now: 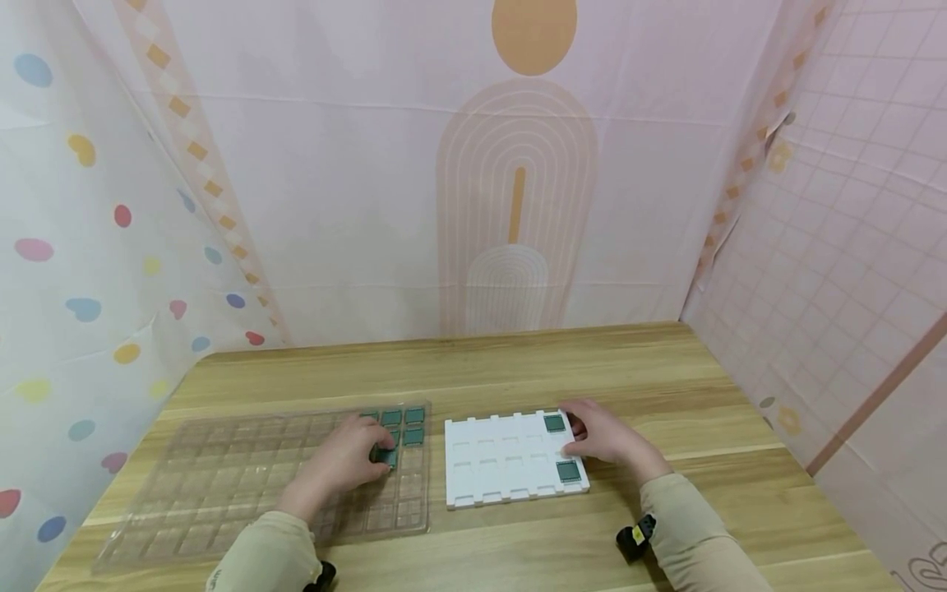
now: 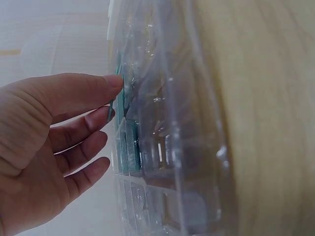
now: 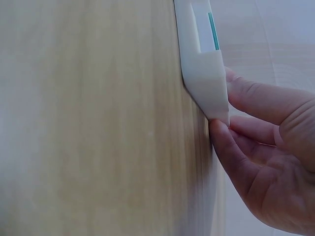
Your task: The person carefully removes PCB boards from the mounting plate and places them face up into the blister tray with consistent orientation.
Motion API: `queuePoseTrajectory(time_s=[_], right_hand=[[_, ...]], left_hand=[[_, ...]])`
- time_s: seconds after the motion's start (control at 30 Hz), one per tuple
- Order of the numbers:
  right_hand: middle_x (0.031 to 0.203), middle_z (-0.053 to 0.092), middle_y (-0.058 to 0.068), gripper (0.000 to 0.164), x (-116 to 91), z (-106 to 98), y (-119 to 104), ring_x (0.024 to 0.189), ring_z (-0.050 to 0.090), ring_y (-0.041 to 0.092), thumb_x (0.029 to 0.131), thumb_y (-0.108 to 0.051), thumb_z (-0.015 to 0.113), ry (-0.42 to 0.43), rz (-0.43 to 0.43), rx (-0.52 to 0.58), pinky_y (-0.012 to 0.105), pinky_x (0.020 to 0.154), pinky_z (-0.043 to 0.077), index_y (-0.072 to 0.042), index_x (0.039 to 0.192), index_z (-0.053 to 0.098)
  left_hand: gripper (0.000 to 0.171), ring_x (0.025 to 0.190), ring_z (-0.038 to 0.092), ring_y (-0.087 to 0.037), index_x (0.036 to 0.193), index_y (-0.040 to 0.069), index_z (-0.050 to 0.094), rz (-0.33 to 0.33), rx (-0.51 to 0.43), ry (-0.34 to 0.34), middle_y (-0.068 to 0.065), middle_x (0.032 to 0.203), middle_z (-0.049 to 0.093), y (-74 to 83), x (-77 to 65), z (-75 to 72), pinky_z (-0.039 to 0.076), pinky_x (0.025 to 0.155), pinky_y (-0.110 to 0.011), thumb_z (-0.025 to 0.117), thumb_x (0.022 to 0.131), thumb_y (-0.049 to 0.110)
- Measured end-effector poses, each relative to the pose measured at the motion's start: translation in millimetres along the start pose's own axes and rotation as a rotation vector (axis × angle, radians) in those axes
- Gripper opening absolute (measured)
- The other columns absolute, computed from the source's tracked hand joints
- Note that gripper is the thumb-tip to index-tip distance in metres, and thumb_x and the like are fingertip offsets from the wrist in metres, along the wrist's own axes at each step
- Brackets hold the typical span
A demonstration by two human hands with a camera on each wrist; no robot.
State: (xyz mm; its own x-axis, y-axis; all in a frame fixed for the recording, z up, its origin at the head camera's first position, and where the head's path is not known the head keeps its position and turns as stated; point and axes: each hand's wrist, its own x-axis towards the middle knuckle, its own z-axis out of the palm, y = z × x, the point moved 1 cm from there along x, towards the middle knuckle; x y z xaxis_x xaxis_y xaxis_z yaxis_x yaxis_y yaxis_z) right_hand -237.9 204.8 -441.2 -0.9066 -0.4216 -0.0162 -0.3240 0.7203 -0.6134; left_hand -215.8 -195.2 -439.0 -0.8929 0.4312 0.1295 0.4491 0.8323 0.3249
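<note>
My left hand (image 1: 346, 457) is over the right part of a clear plastic tray (image 1: 244, 464) with square pockets. Its thumb and a finger pinch a small green circuit board (image 2: 110, 110), seen nearly edge-on in the left wrist view. Several more green circuit boards (image 1: 414, 437) sit in pockets beside the fingertips, some partly hidden by the hand. My right hand (image 1: 608, 434) grips the right end of a white tray (image 1: 496, 464), thumb on its top edge and fingers around the side. Two green circuit boards lie in its right column, one at the back (image 1: 554, 423), one in front (image 1: 568, 471).
Both trays lie side by side on a wooden table (image 1: 533, 543), with a narrow gap between them. Patterned cloth (image 1: 355, 205) hangs behind and at both sides of the table. Black wrist devices (image 1: 635, 538) are strapped near the sleeves.
</note>
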Motion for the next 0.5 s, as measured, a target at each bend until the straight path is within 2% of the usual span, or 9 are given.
queuePoseTrajectory(time_s=[0.5], right_hand=[[0.122, 0.055, 0.019, 0.066, 0.2, 1.0, 1.4, 0.095, 0.057, 0.021, 0.081, -0.006, 0.081, 0.005, 0.0, -0.007, 0.036, 0.081, 0.05, 0.01, 0.137, 0.049]], left_hand=[[0.02, 0.096, 0.057, -0.026, 0.089, 0.013, 0.074, -0.017, -0.012, -0.029, 0.002, 0.092, 0.066, 0.1, 1.3, -0.7, 0.049, 0.087, -0.048, 0.087, 0.073, 0.011]])
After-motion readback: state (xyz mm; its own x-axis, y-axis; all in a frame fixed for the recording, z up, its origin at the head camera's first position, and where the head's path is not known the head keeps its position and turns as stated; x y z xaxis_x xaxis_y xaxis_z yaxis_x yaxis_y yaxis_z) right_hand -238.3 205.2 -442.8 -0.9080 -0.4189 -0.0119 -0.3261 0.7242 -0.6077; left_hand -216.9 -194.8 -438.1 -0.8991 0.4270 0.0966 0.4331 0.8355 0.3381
